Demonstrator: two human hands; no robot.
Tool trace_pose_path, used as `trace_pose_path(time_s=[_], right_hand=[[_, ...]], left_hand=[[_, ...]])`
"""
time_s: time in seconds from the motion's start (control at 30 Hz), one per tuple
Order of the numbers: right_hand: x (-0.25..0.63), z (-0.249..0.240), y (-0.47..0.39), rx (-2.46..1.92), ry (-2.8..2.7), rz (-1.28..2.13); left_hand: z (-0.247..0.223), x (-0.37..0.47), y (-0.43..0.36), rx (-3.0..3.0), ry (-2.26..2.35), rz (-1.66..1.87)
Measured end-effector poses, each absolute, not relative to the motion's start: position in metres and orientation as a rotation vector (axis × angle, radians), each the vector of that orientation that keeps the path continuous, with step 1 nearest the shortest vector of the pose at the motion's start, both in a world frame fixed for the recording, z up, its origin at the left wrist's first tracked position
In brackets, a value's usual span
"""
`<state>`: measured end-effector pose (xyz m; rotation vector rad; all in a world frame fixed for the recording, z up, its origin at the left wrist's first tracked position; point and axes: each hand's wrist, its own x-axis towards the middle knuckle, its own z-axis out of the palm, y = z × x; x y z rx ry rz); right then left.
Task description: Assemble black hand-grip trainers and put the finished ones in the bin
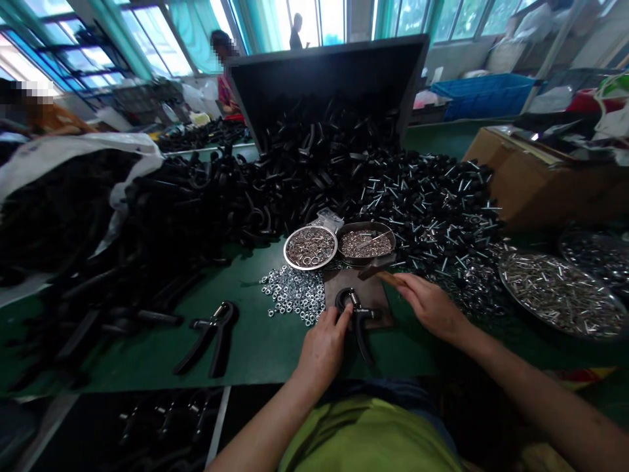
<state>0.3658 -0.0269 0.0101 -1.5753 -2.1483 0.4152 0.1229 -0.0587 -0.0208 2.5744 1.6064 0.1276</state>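
My right hand [432,307] is closed round the wooden handle of a hammer [374,267], its head raised over a dark metal plate [334,283]. On that plate lies a black hand grip strengthener [362,328] with a coiled spring near its top. My left hand [325,342] grips it from the left, fingers pressed near the spring. A second hand grip strengthener [219,337] lies apart to the left on the green table. Loose nuts [293,294] are scattered beside the plate. Just behind stand a round dish [310,249] and an oval tin [366,242] of small metal parts.
Black handles [211,190] heap up at the left and back, below a tipped dark bin [329,72]. Bolts with black knobs [432,196] pile at right, near a cardboard box [535,177] and a tray of pins [565,295]. Other people [226,78] are farther back.
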Motion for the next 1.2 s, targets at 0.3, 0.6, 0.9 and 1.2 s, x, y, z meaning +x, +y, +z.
trace_pose_path(time_s=[0.3,0.6,0.9,1.2], right_hand=[[0.342,0.028,-0.048,-1.508,-2.198,0.523],[0.334,0.019,-0.047,-1.613,-2.185,0.441],[0.333,0.005,-0.041,-1.670,-2.130,0.458],[0.361,0.001,-0.069,-1.761,-1.538,1.095]], left_hand=[[-0.024,0.119,-0.059,2.440,1.682,0.232],[-0.025,0.121,-0.058,2.388,1.736,0.287],[-0.025,0.122,-0.058,2.393,1.733,0.321],[-0.033,0.117,-0.060,2.360,1.715,0.458]])
